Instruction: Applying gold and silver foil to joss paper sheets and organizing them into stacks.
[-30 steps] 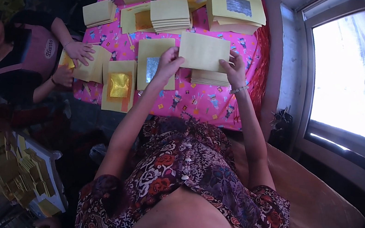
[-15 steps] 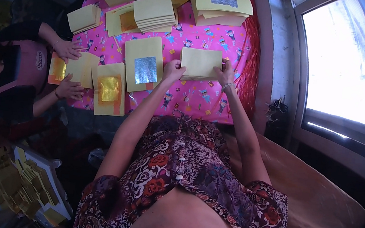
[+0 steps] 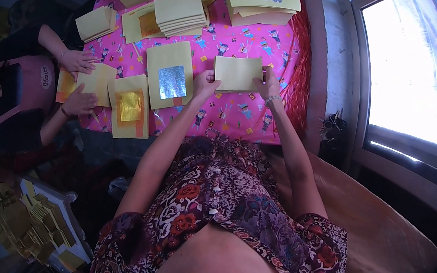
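Observation:
A small stack of pale yellow paper (image 3: 237, 74) lies between my two hands, just above or on the pink patterned tablecloth. My left hand (image 3: 205, 84) grips its left edge, thumb pressed to the side. At the right edge my right hand (image 3: 268, 85) has its fingers closed on the paper. Left of my left hand are a yellow sheet with a silver foil square (image 3: 169, 75) and a yellow sheet with a gold foil square (image 3: 130, 106).
Folded paper piles (image 3: 182, 13) stand further back, beside a thick paper stack with a silver patch (image 3: 260, 0). At the left, a co-worker's hands (image 3: 79, 103) rest over other sheets. Red plastic strands (image 3: 298, 72) hang along the table's right edge; a bright window is beyond.
My hands keep hold of the paper stack, which shows slightly tilted now. The co-worker's nearer hand has shifted a little over the sheets. The whole view has moved slightly.

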`<state>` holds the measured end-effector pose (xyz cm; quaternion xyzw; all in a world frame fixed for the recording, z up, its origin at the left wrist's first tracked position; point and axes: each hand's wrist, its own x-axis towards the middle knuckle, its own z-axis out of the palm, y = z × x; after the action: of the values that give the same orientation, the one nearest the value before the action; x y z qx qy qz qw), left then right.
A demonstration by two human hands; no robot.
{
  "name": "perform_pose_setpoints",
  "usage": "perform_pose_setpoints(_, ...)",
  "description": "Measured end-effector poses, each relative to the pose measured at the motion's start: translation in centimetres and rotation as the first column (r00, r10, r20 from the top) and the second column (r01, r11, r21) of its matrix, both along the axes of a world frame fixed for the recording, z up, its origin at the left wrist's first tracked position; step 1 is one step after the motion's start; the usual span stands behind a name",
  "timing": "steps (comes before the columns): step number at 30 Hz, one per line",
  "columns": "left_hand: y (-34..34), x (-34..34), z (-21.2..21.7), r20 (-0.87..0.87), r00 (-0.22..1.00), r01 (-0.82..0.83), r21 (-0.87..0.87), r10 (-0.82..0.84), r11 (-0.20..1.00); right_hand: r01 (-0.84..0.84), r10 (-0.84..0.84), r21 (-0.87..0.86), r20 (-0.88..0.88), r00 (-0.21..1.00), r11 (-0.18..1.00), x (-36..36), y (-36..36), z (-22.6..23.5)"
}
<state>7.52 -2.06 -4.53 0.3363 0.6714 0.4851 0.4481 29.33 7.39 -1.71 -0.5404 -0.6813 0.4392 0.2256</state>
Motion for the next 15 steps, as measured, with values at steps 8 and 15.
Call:
perform_pose_setpoints(8,0.4,1.4,2.1,-0.264,0.965,-0.051,-0.145,0.011,0.988,0.047,-0.051,0.028,0.165,0.985,0.998,1.2,0.4,-2.5)
perform_pose_setpoints(15,-0.5,2.2,1.7,-0.451,0.891,-0.132,-0.134,0.059,0.982,-0.015,0.012,-0.17,-0.019,1.0,0.985,-0.1,-0.6,-1.2)
